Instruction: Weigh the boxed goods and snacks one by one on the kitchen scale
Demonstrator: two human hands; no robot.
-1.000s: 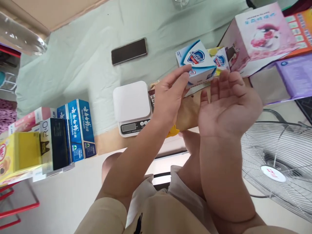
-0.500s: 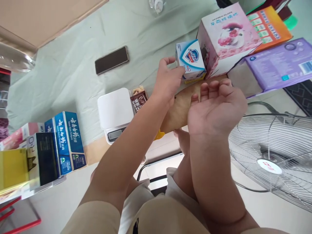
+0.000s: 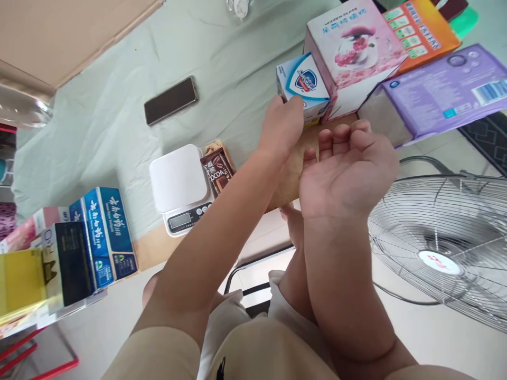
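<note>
My left hand (image 3: 282, 124) reaches across the cloth with its fingers bent at the near corner of a white and blue Safeguard soap box (image 3: 303, 82). The fingertips are partly hidden against the box, which rests close beside a pink and white glass carton (image 3: 352, 45). My right hand (image 3: 346, 171) is held palm up over the table edge, fingers loosely curled and apart, with nothing in it. Under my left forearm, a brown cocoa snack packet (image 3: 217, 170) lies against a white kitchen scale (image 3: 180, 179).
A dark phone (image 3: 171, 100) lies on the cloth. Blue toothpaste boxes (image 3: 116, 227) stand at the left, near a yellow box (image 3: 21, 282). On the right are a purple pack (image 3: 447, 95), an orange box (image 3: 423, 31) and a floor fan (image 3: 439, 258).
My left thumb and fingers have closed in at the soap box's near corner. My right hand keeps its palm-up pose. The whole view has shifted slightly.
</note>
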